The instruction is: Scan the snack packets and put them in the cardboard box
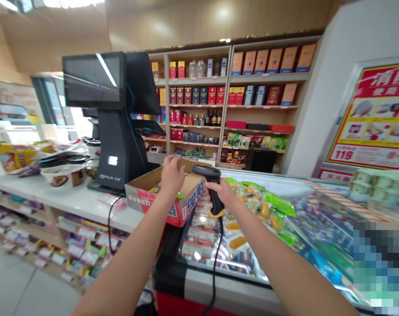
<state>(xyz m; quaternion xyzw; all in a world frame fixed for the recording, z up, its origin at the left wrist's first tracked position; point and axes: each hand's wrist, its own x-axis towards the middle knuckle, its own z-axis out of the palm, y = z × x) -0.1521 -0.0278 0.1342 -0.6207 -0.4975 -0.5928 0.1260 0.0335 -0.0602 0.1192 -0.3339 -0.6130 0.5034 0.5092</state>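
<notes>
My right hand (223, 193) is closed round the grip of a black-and-yellow barcode scanner (215, 199), whose cord hangs down over the counter's front. Above an open cardboard box (143, 197) with red and blue print is my left hand (172, 174), its fingers loosely bent and apart, with nothing visible in them. Some small packages lie inside the box, largely hidden by the hand and the box wall. To the right of the scanner, yellow sausage-like snacks in clear wrappers (237, 242) and green packets (280, 204) lie on the glass-topped case (199, 263).
A point-of-sale terminal (112, 145) stands left of the box on the white counter (15, 180). Bowls of instant food (63, 175) sit farther left. Shelves of boxed bottles (197, 95) line the back wall. Egg-like cartons (377, 186) stand at right.
</notes>
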